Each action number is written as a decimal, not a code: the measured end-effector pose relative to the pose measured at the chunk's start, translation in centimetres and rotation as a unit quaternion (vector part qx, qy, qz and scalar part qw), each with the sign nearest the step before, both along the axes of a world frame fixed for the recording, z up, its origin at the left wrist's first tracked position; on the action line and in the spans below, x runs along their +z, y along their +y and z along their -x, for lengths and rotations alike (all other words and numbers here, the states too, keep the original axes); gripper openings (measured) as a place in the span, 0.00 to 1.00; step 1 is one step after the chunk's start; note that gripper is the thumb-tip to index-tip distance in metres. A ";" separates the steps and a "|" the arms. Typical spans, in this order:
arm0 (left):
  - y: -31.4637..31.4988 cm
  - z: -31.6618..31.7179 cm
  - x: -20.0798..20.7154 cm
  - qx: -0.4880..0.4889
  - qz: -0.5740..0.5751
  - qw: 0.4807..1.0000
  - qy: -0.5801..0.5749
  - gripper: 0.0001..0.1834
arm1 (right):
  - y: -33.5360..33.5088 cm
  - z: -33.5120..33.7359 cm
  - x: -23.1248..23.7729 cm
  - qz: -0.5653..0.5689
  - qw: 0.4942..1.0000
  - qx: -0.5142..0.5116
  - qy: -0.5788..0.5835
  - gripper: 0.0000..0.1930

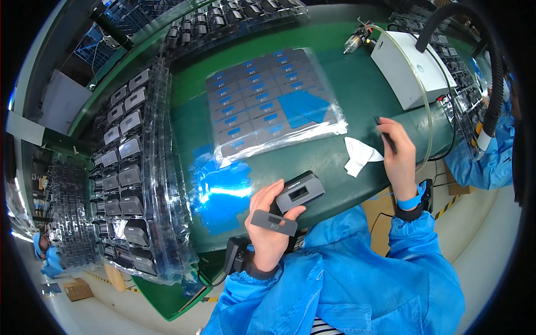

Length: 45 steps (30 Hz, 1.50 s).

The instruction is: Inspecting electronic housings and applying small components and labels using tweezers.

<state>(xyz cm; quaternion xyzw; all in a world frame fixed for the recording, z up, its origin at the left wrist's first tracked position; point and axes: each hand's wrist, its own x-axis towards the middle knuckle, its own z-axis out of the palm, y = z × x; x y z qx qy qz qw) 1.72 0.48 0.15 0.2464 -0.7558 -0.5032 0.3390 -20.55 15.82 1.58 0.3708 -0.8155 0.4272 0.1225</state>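
My left hand [267,243] is closed round a small dark grey device [312,188] with a rectangular window in its face, holding it tilted above the mat's near edge. A flat grey cover plate [273,223] with a small slot lies across the same hand, below the thumb. My right hand [401,157] grips a slim black pen-like tool [390,143], whose exact kind I cannot make out. Beside that hand a crumpled white cloth [362,157] rests on the green mat. Farther off lies a sheet of grey cover plates [257,100] with blue film tabs.
Stacked clear trays of grey devices [129,146] stand at the left, more trays [218,25] at the back. Blue film pieces [220,192] stick to the mat. A white box [410,70] with a tube and a black hose [496,84] stand at right, near another person's blue sleeve [491,164].
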 end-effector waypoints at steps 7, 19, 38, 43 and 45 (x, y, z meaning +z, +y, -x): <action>-0.3 -0.1 -0.2 0.006 -0.008 0.999 0.032 0.29 | 0.2 -0.8 0.7 -0.114 0.986 -0.051 0.109 0.19; -0.4 0.2 0.1 0.039 0.045 0.998 -0.024 0.28 | -2.7 -13.1 2.2 -0.004 0.943 0.269 -0.197 0.26; -1.0 -0.1 0.6 0.037 0.218 0.973 -0.064 0.35 | -3.2 -13.3 5.0 0.024 0.951 0.233 -0.201 0.16; -0.3 0.1 0.5 -0.025 0.083 0.994 -0.060 0.37 | -2.1 -10.7 4.9 0.036 0.969 0.171 -0.173 0.15; -0.9 -0.2 0.5 -0.036 0.073 0.993 -0.090 0.34 | -1.4 -9.3 4.9 0.064 0.974 0.123 -0.177 0.15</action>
